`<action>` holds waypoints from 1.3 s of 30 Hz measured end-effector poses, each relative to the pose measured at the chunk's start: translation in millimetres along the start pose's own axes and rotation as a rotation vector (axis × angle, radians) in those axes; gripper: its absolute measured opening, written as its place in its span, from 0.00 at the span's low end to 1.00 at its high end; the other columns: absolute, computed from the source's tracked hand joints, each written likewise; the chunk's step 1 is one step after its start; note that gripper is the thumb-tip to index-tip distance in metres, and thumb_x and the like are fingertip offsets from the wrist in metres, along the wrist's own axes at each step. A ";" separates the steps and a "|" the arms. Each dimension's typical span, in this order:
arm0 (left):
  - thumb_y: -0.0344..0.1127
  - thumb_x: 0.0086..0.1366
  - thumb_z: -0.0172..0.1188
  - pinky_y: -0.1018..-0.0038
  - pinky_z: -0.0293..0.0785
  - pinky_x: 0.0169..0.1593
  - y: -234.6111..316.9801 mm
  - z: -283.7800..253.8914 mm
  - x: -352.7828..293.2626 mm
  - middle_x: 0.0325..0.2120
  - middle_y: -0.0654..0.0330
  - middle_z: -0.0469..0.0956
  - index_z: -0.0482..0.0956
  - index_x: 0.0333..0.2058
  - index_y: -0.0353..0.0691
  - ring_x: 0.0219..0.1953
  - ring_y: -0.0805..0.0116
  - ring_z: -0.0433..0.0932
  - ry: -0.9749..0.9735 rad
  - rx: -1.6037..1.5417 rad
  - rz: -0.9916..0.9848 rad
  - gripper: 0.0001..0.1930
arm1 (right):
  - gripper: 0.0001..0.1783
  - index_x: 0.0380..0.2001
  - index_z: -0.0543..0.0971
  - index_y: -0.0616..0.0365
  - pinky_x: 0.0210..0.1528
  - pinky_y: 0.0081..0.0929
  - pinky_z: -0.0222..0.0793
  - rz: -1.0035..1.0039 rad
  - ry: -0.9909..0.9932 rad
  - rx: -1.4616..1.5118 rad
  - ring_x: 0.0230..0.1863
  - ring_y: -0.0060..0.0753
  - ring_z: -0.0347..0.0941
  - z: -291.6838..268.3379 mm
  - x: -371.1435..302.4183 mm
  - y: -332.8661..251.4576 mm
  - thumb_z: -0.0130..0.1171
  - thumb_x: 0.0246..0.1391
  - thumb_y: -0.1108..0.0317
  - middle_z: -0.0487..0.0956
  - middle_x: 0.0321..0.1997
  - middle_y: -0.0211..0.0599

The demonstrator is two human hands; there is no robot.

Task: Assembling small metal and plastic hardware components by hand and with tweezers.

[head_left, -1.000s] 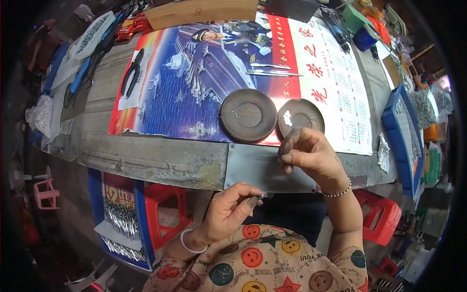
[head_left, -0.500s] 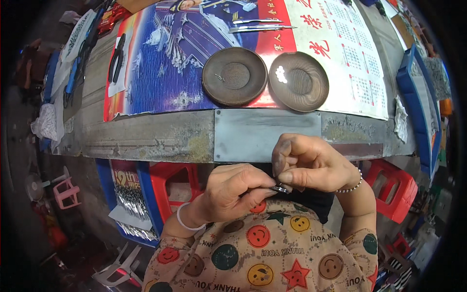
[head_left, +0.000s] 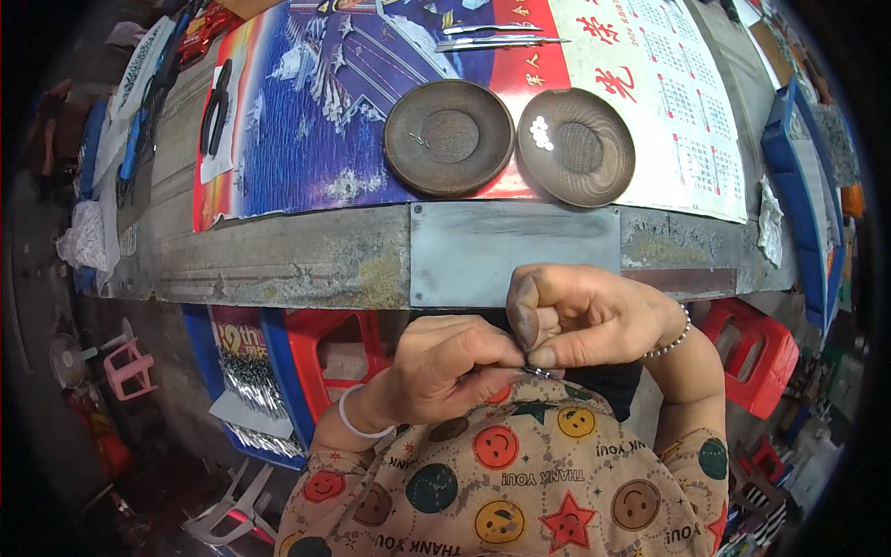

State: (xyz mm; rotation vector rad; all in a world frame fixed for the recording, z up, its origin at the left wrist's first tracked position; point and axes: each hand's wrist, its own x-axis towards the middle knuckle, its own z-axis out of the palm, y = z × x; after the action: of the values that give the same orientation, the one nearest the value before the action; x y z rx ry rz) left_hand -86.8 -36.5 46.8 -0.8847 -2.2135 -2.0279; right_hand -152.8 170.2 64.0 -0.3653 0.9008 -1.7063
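Note:
My left hand (head_left: 457,365) is closed, pinching a small shiny metal piece (head_left: 538,372) between thumb and fingers, just off the table's near edge. Against it, my right hand (head_left: 599,320) pinches thumb to forefinger; whatever lies between those fingertips is hidden. Beyond the hands are two round brown wooden dishes. The left dish (head_left: 401,158) holds a few thin metal bits (head_left: 420,140), and the right dish (head_left: 617,139) holds several small white pieces (head_left: 541,134). Slim metal tools (head_left: 492,44), tweezers-like, lie behind them.
A grey metal plate (head_left: 510,265) is fixed to the table's front edge. The dishes rest on a calendar poster (head_left: 316,176), with a black-handled tool (head_left: 216,110) at its left. Below left, a blue crate (head_left: 290,371) holds many metal parts. Red stools (head_left: 756,357) flank me; a blue tray (head_left: 789,176) stands right.
My right hand has shifted slightly left, closer to my left fingertips and the metal piece. The view has moved a little, so the dishes sit slightly higher.

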 end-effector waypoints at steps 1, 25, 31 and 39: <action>0.23 0.51 0.65 0.71 0.72 0.26 -0.9 -0.4 -0.2 0.24 0.55 0.77 0.75 0.32 0.35 0.23 0.61 0.78 -0.011 -0.020 -0.014 0.10 | 0.09 0.36 0.69 0.65 0.39 0.19 0.65 -0.002 -0.049 -0.029 0.37 0.24 0.66 -0.8 2.1 -1.7 0.56 0.53 0.82 0.65 0.39 0.34; 0.29 0.50 0.57 0.73 0.68 0.23 -19.7 -12.4 1.9 0.26 0.54 0.76 0.75 0.35 0.33 0.21 0.63 0.73 -0.057 0.743 0.223 0.12 | 0.20 0.43 0.65 0.62 0.22 0.38 0.68 -0.107 0.243 -1.265 0.21 0.49 0.73 4.4 13.6 -13.0 0.54 0.46 0.72 0.74 0.22 0.43; 0.23 0.50 0.60 0.73 0.67 0.20 -10.2 -13.0 4.3 0.21 0.57 0.72 0.78 0.42 0.33 0.18 0.66 0.72 0.114 0.699 0.124 0.17 | 0.19 0.45 0.71 0.64 0.37 0.32 0.71 -0.281 0.450 -1.209 0.34 0.46 0.75 10.8 4.4 -27.4 0.61 0.49 0.73 0.76 0.31 0.45; 0.17 0.55 0.58 0.76 0.69 0.23 -2.1 3.0 1.4 0.23 0.55 0.75 0.76 0.39 0.30 0.21 0.67 0.75 0.189 0.222 -0.171 0.12 | 0.08 0.31 0.71 0.62 0.35 0.40 0.66 -0.273 0.847 -1.856 0.34 0.51 0.71 -54.0 24.4 -41.0 0.57 0.47 0.73 0.72 0.32 0.45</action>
State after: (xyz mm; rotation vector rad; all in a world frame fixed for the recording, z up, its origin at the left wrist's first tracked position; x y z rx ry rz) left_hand -87.7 -33.2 44.9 -0.4777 -2.4147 -1.7920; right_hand -224.0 172.0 53.0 -0.9662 3.0280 -0.6347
